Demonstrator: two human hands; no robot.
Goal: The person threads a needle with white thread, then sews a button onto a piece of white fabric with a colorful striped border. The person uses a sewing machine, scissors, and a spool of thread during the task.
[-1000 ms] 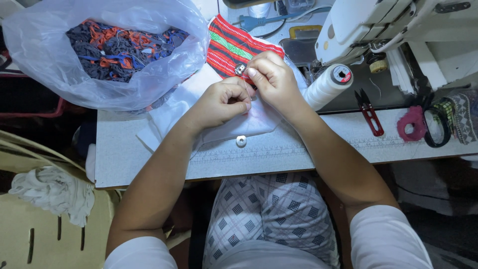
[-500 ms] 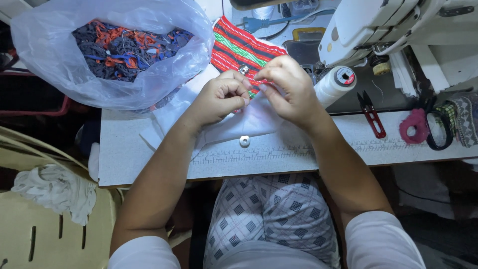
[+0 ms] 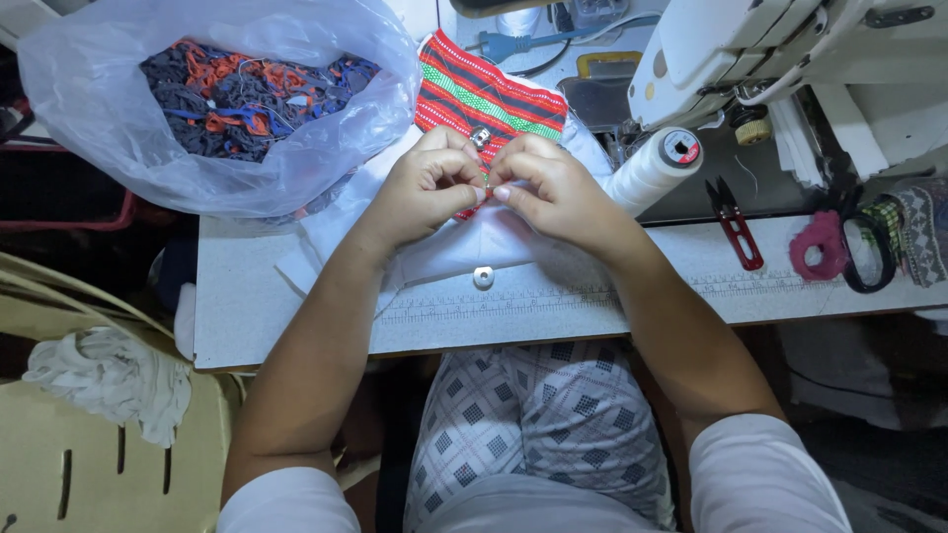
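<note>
A red woven cloth piece with green and dark stripes lies on white fabric on the sewing table. My left hand and my right hand meet at its near edge, fingertips pinched together on the cloth beside a small metal snap. Whether a needle or thread is between the fingers is too small to tell. A second snap button sits on the white fabric just below my hands.
A clear plastic bag of dark, orange and blue fabric scraps fills the table's left. A white thread cone, red thread snips, pink-handled scissors and the sewing machine stand to the right. A cream chair holds a white rag.
Both hands have drawn closer together over the striped cloth, fingertips now touching at its near edge. The view has shifted slightly.
</note>
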